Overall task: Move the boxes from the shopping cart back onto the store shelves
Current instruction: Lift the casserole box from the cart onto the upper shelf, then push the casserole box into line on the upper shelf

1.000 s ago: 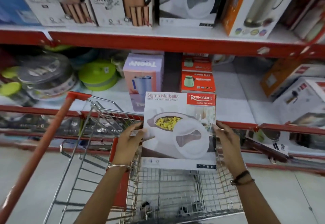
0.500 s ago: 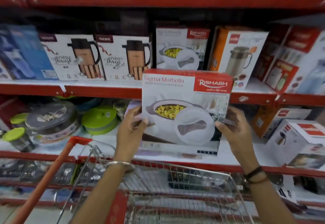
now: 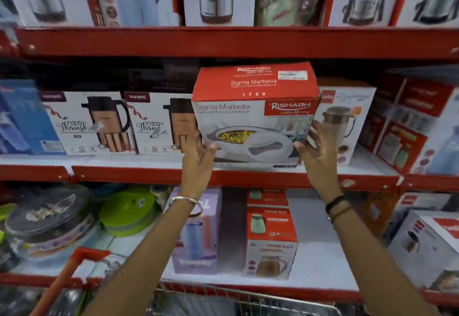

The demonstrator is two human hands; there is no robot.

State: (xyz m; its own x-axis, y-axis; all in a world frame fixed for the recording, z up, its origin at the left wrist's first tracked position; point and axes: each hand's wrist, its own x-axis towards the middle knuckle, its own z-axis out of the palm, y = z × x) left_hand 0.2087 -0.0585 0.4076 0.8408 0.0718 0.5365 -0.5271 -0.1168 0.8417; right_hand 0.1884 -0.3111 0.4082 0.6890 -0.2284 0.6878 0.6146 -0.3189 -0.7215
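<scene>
Item: casserole box [image 3: 255, 114], cardboard, red top panel and white front printed "Sigma Marbella Insulated Casserole" with a red "Rishabh" badge at upper right, a price sticker on the top panel, a picture of a white lidded dish with yellow food on the front; location: middle shelf [image 3: 223, 178], bottom edge resting at or just above the shelf's front lip, between the copper-flask box [image 3: 161, 124] on its left and a jug box [image 3: 347, 122] on its right, its front face standing proud of both neighbours, so I judge it not yet pushed fully home; long axis: side to side, parallel to the shelf edge, box upright and roughly square to me; relation to my fingers: the box lies straight ahead and slightly above, bracketed by both hands at its lower corners; my left hand [image 3: 198, 159] has fingers spread, tips touching the lower left corner, palm apart from the card; my right hand [image 3: 314, 153] is curled round the lower right edge, fingers on the side panel, thumb on the front; condition of grip: light two-sided hold, right firmer than left; both hands equally near; coming move, as I judge it: a straight push backward; shopping cart [image 3: 82, 266] below, red handle at lower left, contents not visible.
</scene>
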